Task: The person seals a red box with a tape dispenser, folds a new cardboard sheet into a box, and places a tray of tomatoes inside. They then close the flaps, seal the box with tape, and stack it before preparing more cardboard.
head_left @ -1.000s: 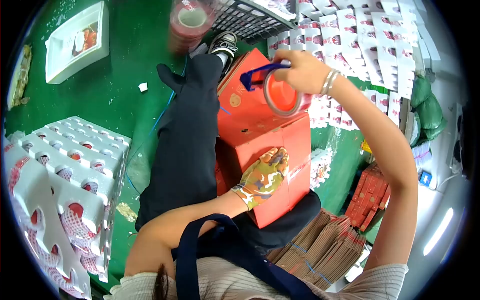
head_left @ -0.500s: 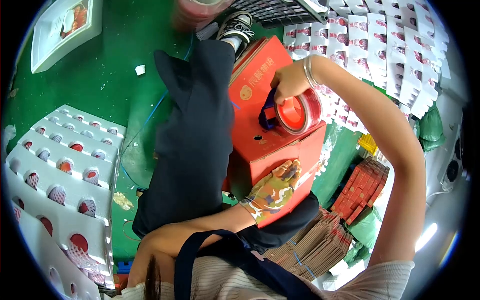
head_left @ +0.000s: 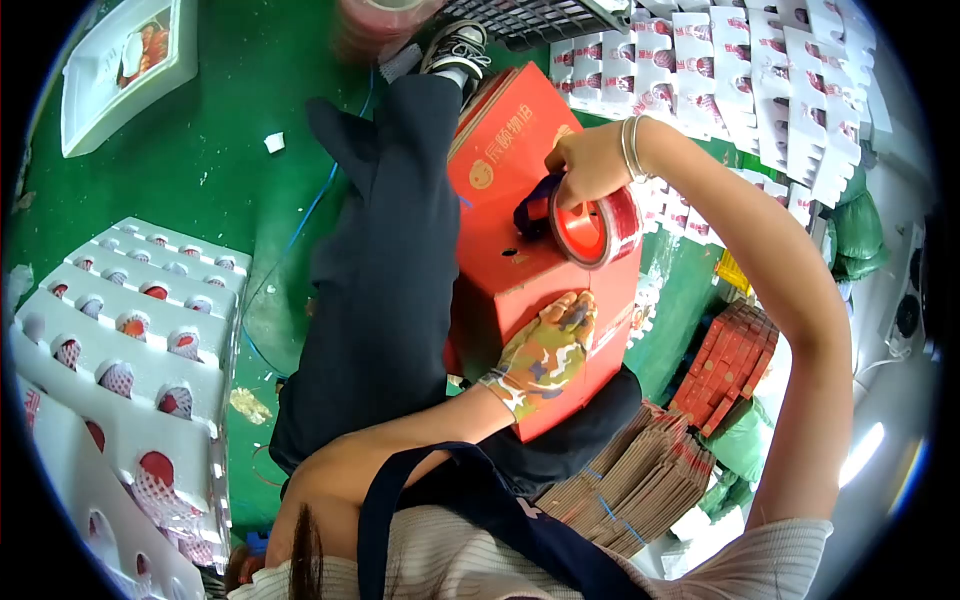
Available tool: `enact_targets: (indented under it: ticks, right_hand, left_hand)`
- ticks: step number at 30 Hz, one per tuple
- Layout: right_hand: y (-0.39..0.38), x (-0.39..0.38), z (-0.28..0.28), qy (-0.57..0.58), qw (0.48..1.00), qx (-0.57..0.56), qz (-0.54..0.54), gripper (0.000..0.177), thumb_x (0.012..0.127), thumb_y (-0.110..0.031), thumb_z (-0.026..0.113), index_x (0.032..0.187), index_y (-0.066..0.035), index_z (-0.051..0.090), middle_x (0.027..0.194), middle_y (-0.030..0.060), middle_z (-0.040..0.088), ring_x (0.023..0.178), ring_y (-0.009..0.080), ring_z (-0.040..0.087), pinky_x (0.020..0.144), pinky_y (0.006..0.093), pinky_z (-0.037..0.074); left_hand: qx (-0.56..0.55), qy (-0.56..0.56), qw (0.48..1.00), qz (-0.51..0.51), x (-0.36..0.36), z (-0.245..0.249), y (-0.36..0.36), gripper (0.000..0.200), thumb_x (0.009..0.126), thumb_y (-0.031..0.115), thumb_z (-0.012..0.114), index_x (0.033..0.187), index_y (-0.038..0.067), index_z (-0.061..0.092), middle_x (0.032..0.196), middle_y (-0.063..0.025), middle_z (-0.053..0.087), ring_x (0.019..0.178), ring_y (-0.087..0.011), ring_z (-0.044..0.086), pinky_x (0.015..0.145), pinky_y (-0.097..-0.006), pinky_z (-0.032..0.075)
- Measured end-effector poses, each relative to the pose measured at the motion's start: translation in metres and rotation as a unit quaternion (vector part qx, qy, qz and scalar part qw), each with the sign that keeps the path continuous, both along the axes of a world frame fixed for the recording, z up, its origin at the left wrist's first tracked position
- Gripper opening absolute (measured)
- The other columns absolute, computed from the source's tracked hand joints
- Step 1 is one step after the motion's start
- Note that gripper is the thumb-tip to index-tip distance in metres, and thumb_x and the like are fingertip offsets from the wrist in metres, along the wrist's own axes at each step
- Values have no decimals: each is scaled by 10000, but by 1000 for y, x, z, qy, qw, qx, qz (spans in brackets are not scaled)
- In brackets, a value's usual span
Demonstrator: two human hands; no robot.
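A red cardboard box (head_left: 480, 265) with gold print stands between my legs. My right hand (head_left: 592, 165), with silver bangles at the wrist, is wrapped round a tape dispenser (head_left: 580, 232) that has a dark blue handle and a wide roll of tape on a red core. The dispenser is over the box's top, near its right edge. Gloved in camouflage cloth, my left hand (head_left: 548, 350) lies spread against the side of the box facing me, fingertips near the upper edge.
White foam trays of netted fruit (head_left: 135, 345) stand at the left. A white foam box (head_left: 125, 80) is at the upper left. A black crate (head_left: 540, 20) is at the top. Flattened cartons (head_left: 630, 480), red boxes (head_left: 725, 365) and stacked white packages (head_left: 700, 65) are at the right.
The view has shifted slightly. The box appears a little further left and up, with both hands still at it. The dispenser remains over the box's top in my right hand.
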State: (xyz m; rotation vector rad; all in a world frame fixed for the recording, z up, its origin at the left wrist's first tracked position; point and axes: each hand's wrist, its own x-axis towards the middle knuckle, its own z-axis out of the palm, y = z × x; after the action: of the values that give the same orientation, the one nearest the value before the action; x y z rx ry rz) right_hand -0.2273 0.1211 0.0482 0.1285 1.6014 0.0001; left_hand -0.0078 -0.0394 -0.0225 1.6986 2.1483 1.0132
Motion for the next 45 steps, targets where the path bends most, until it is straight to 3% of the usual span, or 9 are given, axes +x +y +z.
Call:
enact_targets:
  ticks: [6,11,19,23,25,26,28,43,45]
  right_hand:
    - [14,8,13,34,999,-3,-36,448,773,-404,639,924,18,652,770,133,656,702,231,623,678,345,497]
    - [17,26,46,97,993,-6,-62,486,778,-472,599,902,-13,699,787,118,672,707,238,636,696,350,509]
    - [28,67,102,213,962,-13,-168,395,792,-289,573,1008,26,670,725,119,629,640,188,554,645,320,462]
    - [15,96,122,279,945,4,-174,416,779,-269,617,1078,18,650,666,168,602,608,223,584,609,361,459]
    - [7,118,129,309,939,15,-150,414,797,-351,602,965,25,641,767,260,650,761,397,666,726,446,522]
    - [6,132,130,333,933,22,-134,399,767,-236,630,1092,-6,627,674,198,617,620,300,619,632,398,476]
    - [4,164,132,375,918,39,-125,426,753,-216,630,1131,-22,605,685,202,625,660,343,645,639,425,492]
    - [-20,357,105,506,857,76,-67,738,717,-325,725,1359,-42,498,779,161,566,592,317,594,546,424,488]
    - [-28,375,91,539,834,86,-81,710,733,-357,733,1334,-44,520,795,169,569,568,310,587,527,415,485]
  left_hand:
    - [-7,-85,995,-50,-2,-2,3,535,929,197,403,1371,-103,422,1450,-241,426,1389,-328,377,1187,-409,211]
    - [31,-29,999,5,5,-11,8,415,893,223,492,1230,-4,576,1335,-141,547,1333,-265,456,1144,-402,285]
    - [52,2,999,16,-1,-6,8,388,859,245,560,1163,11,624,1246,-118,599,1285,-262,495,1104,-394,331]
    - [34,-69,997,-19,-2,-6,7,494,878,267,533,1261,-44,567,1336,-176,556,1330,-305,452,1153,-417,252]
    - [39,-78,996,-25,-3,-6,7,495,870,282,552,1244,-41,579,1329,-173,559,1322,-305,459,1154,-418,252]
    - [52,-70,996,-15,-3,-7,8,493,855,290,572,1223,-37,593,1313,-170,570,1312,-301,467,1152,-413,259]
    - [63,-59,996,-8,-1,-8,6,491,840,298,591,1202,-34,607,1297,-167,581,1302,-298,476,1151,-408,266]
    - [189,-57,978,65,-12,-3,0,127,740,51,636,867,40,632,942,-76,642,926,-254,647,907,-367,523]
    - [152,-283,947,-1,-18,-15,-7,102,771,53,631,873,47,618,909,-61,622,848,-212,637,827,-329,525]
